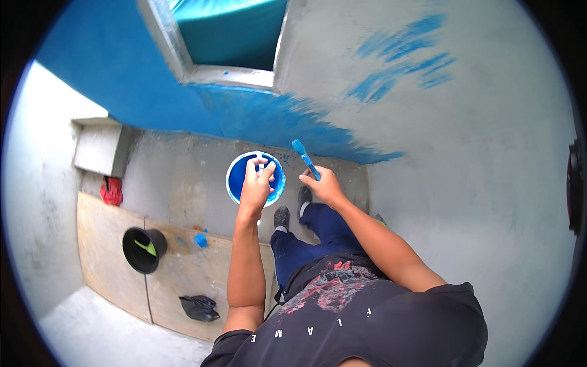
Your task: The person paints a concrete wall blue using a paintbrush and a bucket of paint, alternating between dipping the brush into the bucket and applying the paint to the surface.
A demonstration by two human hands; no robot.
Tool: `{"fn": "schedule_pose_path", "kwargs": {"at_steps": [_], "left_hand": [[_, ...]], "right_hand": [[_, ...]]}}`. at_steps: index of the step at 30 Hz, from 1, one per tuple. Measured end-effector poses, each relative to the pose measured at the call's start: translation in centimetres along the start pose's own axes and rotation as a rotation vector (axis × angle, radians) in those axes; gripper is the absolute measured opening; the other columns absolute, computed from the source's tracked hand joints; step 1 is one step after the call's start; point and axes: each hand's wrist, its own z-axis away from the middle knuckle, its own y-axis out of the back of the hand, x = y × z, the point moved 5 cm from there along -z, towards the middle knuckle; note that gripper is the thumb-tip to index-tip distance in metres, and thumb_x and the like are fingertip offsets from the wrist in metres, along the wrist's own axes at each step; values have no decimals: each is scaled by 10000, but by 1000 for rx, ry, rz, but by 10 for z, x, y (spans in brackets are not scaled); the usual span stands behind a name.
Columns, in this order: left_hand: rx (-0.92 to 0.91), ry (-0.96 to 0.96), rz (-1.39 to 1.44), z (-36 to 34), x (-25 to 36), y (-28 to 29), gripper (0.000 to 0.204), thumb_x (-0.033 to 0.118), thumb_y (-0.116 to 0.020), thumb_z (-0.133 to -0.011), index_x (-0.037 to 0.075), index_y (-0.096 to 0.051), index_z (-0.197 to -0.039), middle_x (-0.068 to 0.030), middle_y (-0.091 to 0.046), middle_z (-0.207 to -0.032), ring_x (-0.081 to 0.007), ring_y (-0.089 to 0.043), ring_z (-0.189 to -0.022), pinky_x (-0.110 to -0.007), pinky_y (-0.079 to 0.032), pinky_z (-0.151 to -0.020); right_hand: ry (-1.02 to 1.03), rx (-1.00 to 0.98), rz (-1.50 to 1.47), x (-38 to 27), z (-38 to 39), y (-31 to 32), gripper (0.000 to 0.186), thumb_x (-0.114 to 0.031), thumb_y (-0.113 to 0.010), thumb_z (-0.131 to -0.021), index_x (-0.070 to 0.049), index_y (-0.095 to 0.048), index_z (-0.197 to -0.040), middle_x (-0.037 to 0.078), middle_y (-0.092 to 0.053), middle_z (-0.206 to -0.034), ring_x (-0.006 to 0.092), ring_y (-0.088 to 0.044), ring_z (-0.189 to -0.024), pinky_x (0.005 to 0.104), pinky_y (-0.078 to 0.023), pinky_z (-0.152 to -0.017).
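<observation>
My left hand (258, 182) is in front of a white-rimmed paint bucket (230, 170) with deep blue paint inside. Its fingers curl closed around what looks like the bucket's handle, mostly hidden by the hand. To the right, my right hand (323, 185) grips a paintbrush (310, 165) smeared with blue, its bristles pointing up toward the wall. The brush is apart from both bucket and wall. Ahead, the grey wall (324, 49) is painted blue (244, 110) below and left of the window, with loose blue strokes (400, 55) at the upper right.
A window frame (229, 76) opens onto teal cloth. On the left are a concrete block (98, 147), a red bundle (111, 191), a black bucket (142, 269) and a crumpled black bag (199, 307). Boards (177, 293) cover part of the floor. A dark round object (573, 186) is at the right edge.
</observation>
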Motion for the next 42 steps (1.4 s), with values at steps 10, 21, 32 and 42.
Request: {"fn": "schedule_pose_path", "kwargs": {"at_steps": [10, 21, 32, 42], "left_hand": [[191, -114, 341, 24, -56, 19, 191, 179, -478, -1015, 75, -485, -1175, -87, -629, -839, -65, -479, -608, -264, -502, -658], [551, -145, 570, 11, -143, -41, 147, 196, -452, -1038, 98, -499, -1137, -99, -623, -827, -41, -409, -535, -239, -492, -620], [482, -268, 499, -52, -226, -79, 189, 176, -525, -1002, 62, -471, -1143, -99, -577, -817, -59, -453, -566, -304, -574, -730], [462, -434, 377, -63, -264, -96, 249, 157, -559, -961, 38, -458, -1154, -92, -548, -843, -43, -424, -590, -268, -574, -674]], "right_hand": [[-89, -403, -155, 49, -42, -100, 363, -295, -847, -772, -41, -628, -910, -47, -481, -690, 63, -440, -633, 266, -358, -565], [73, -799, -30, 131, -120, -96, 258, -110, -751, -793, -77, -498, -831, -29, -469, -704, 78, -459, -662, 279, -401, -602], [513, -745, 176, 189, -177, -81, 220, -129, -659, -759, 17, -522, -852, 174, -564, -641, 294, -572, -564, 404, -446, -570], [628, -641, 64, 227, -175, -85, 192, -69, -640, -749, 14, -494, -842, 148, -546, -653, 223, -534, -555, 376, -429, -555]]}}
